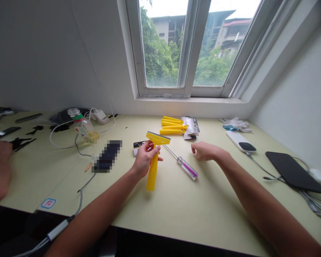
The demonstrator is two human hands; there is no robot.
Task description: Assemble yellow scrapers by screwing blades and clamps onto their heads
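One T-shaped yellow plastic scraper (153, 167) is at the middle, with one clear, purple-cored screwdriver (186, 167) to its right. At least four long yellow plastic handles (172, 127) lie at the far middle. There is one clear plastic bottle (85, 130) at left; at right, one white, black-panelled rectangular device (237, 139) and one flat black slab (294, 171).

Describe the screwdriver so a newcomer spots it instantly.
Below the window is a pale table. On it, between the left hand and the right hand, lies the screwdriver. Its clear, purple-streaked handle sets it apart from the yellow scraper.
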